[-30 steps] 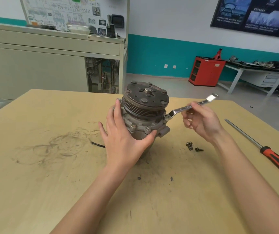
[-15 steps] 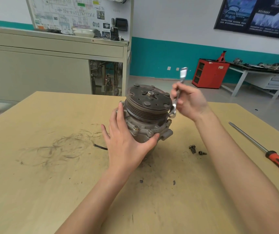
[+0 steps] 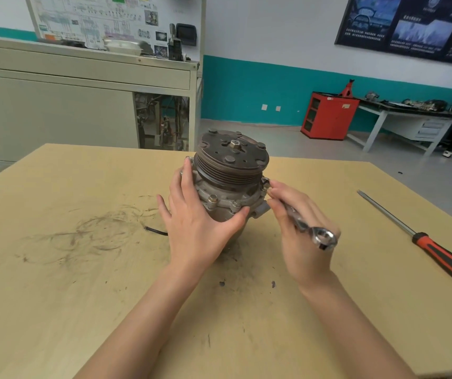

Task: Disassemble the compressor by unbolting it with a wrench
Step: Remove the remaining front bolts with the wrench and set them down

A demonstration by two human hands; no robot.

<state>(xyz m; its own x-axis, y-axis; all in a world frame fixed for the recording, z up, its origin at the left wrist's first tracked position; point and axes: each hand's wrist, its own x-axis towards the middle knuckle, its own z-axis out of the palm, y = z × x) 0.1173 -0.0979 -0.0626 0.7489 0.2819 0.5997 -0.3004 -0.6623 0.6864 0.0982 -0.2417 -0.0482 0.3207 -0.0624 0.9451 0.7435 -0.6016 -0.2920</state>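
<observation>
Compressor point(image 3: 230, 173) stands upright near the middle of the bench point(image 3: 82, 283), its dark grooved pulley point(image 3: 233, 157) on top and tipped slightly toward the camera. Below the pulley runs a grey flange with bolts point(image 3: 212, 198) standing along its near edge.

The left hand point(image 3: 197, 231) presses flat against the compressor's near left side. Its fingers lie fairly straight up along the flange, and its thumb is spread across the front just under the bolts. It braces the body and wraps nothing.

The right hand point(image 3: 298, 242) sits just beside the compressor on the right, its fingers curled round the shaft of a wrench point(image 3: 305, 228). The wrench's far end lies at a bolt on the flange's right side, though the fingertips blur that contact. Its ring end sticks out toward the camera past the knuckles.

A screwdriver point(image 3: 443, 257) with a red and black handle lies well apart on the bench to the right, tip pointing away. A short black cable point(image 3: 155, 231) pokes out from behind the left hand, beside dark scuff marks point(image 3: 96, 231). Beyond the bench stand a grey cabinet point(image 3: 55, 110) and a red cabinet point(image 3: 329, 116).
</observation>
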